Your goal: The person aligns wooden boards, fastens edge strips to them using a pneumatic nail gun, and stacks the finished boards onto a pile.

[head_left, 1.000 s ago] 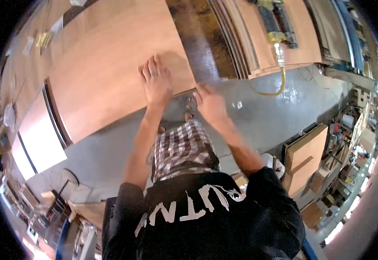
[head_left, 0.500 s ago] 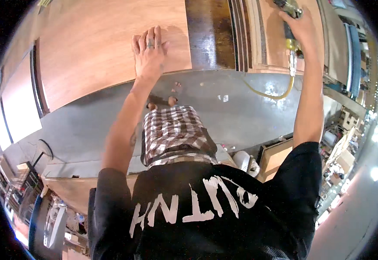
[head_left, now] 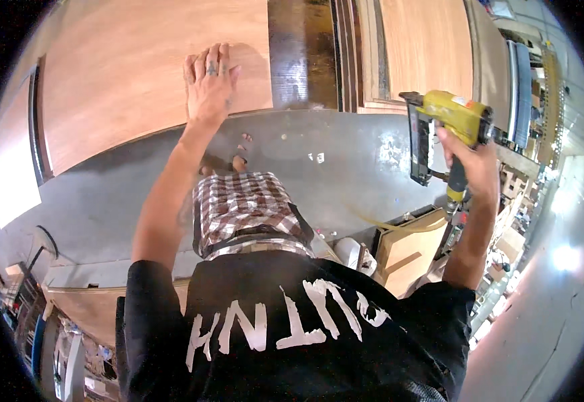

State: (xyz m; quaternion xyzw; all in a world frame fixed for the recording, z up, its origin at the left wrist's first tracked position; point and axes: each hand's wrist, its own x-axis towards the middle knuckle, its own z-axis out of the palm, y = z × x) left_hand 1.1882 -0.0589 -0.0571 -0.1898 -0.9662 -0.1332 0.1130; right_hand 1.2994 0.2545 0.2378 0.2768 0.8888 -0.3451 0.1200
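My left hand (head_left: 210,87) lies flat on a light brown plywood sheet (head_left: 124,74), close to its near right corner, fingers stretched out. At the right, my right hand (head_left: 473,164) grips the black handle of a yellow and black pneumatic nail gun (head_left: 449,110), which is raised over the floor in front of the stacked boards. A yellow air hose (head_left: 406,228) joins the bottom of the nail gun's handle and trails leftward, blurred.
A dark, glossy surface (head_left: 299,67) shows beside the plywood sheet. To its right are stacked wooden boards (head_left: 426,47) with several edges showing. Below spreads the grey floor (head_left: 332,181). A wooden panel (head_left: 409,251) leans near my right side, by a white rounded object (head_left: 349,253).
My right hand has brought the nail gun back from the stacked boards, toward me, and the gun is now fully in sight. My left hand stays on the plywood; the view shifted slightly.
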